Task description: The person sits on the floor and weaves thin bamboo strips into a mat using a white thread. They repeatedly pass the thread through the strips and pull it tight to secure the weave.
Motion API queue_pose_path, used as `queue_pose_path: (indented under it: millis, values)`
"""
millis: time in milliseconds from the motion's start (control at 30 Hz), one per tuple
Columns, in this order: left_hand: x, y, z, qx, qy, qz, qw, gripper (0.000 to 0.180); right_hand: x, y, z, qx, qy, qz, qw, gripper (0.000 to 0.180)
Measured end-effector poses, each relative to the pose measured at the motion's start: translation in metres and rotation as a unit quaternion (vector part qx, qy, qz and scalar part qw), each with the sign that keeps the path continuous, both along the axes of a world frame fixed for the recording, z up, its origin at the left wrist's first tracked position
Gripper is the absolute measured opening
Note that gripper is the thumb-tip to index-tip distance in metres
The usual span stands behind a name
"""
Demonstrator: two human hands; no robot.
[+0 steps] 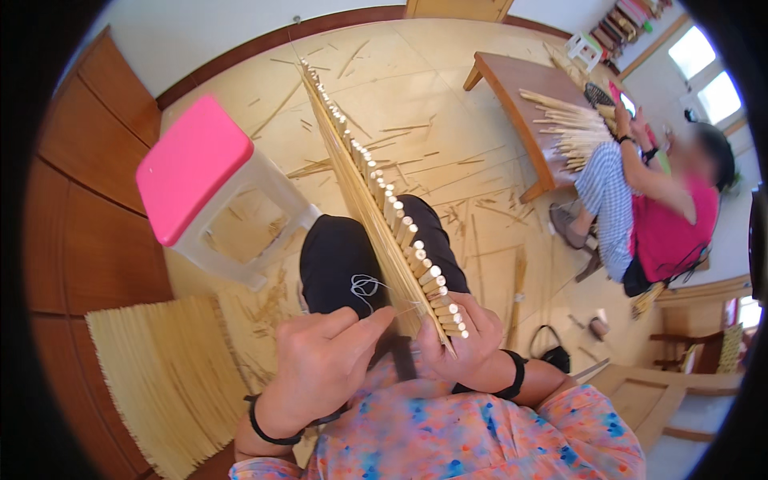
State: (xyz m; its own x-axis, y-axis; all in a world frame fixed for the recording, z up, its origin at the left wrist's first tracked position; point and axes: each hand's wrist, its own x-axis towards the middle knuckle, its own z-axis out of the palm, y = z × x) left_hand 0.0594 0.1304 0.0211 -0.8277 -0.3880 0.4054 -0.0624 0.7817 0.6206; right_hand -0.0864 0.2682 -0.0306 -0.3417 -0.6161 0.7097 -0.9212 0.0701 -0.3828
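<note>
A long strip of straw-coloured stalks point(364, 192) stretches from my lap toward the far wall, with a row of pale round cut ends along its right side. My right hand point(468, 340) is closed around its near end, the thumb pressed on the left face. Just left of it, my left hand point(324, 360) is closed in a pinch on a white thread point(366, 286), which loops over my dark trouser leg. A fine line of it runs from the fingertips toward the stalks. Whether a needle is in the pinch is too small to make out.
A pink-topped stool point(196, 172) stands to the left, with a woven stalk mat point(164, 380) below it by the wooden cabinet point(104, 232). Stalk scraps litter the floor point(416, 88). At the right, a seated person point(672, 196) holds a phone beside a low table point(512, 88) bearing stalks.
</note>
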Motion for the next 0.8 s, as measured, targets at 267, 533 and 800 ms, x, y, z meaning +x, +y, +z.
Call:
queue_pose_path:
  millis: [267,533,800]
  values:
    - [0.016,-0.003,0.009,0.010,-0.075,0.031,0.997,0.025,0.014,-0.009,-0.005,-0.034,-0.032,0.048,0.998,0.040]
    - [0.021,-0.001,0.005,-0.007,-0.093,0.064,0.994,0.016,0.011,-0.011,-0.009,-0.071,-0.047,0.077,0.993,0.038]
    - [0.014,-0.003,0.011,-0.036,-0.100,0.058,0.993,0.018,0.005,-0.013,-0.010,-0.088,-0.063,0.079,0.991,0.031]
